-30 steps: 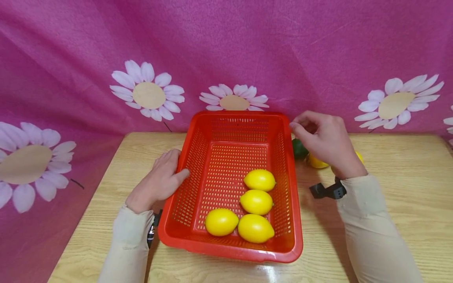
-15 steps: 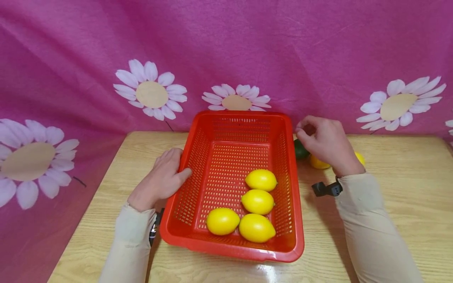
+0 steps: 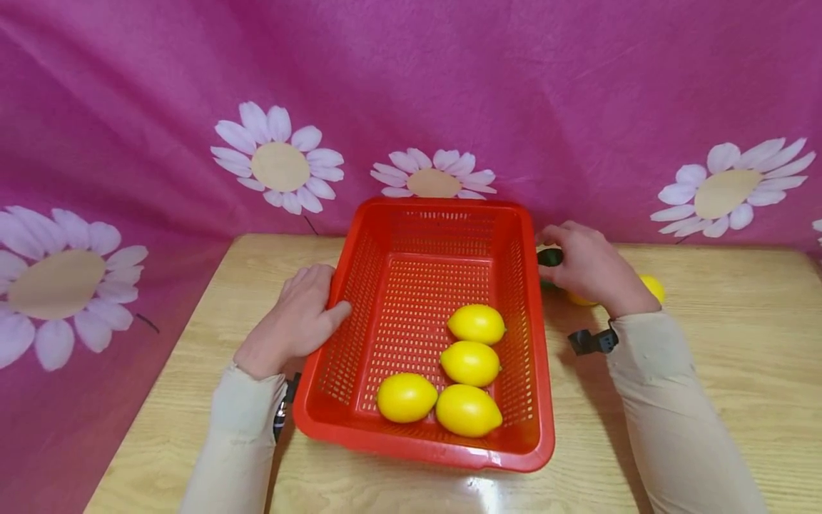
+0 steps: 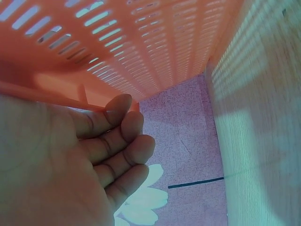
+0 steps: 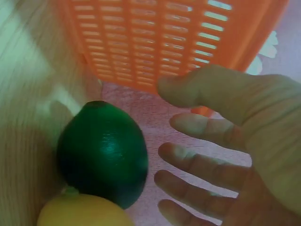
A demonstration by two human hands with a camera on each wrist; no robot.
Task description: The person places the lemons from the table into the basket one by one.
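My left hand [image 3: 292,321] holds the left rim of a red perforated plastic basket [image 3: 420,450], thumb over the rim and fingers outside; in the left wrist view those fingers [image 4: 136,148] lie under the rim. Inside the basket several yellow lemons [image 3: 471,410] lie towards the near and right sides. Beyond the right wall, my right hand [image 3: 594,268] is spread with thumb and fingers apart, near a smooth dark green fruit [image 3: 550,257]. In the right wrist view, a gap shows between this green fruit [image 5: 103,153] and the fingertips.
More yellow fruit [image 3: 653,287] lies on the wooden table [image 3: 726,343], partly hidden by the right hand. A pink cloth [image 3: 514,93] with large white flowers hangs right behind the table's back edge. Each wrist wears a small black camera [image 3: 594,341].
My right hand has lowered, and its thumb and fingers have opened apart near the green fruit. The left hand keeps its hold on the rim; the basket's contents look the same.
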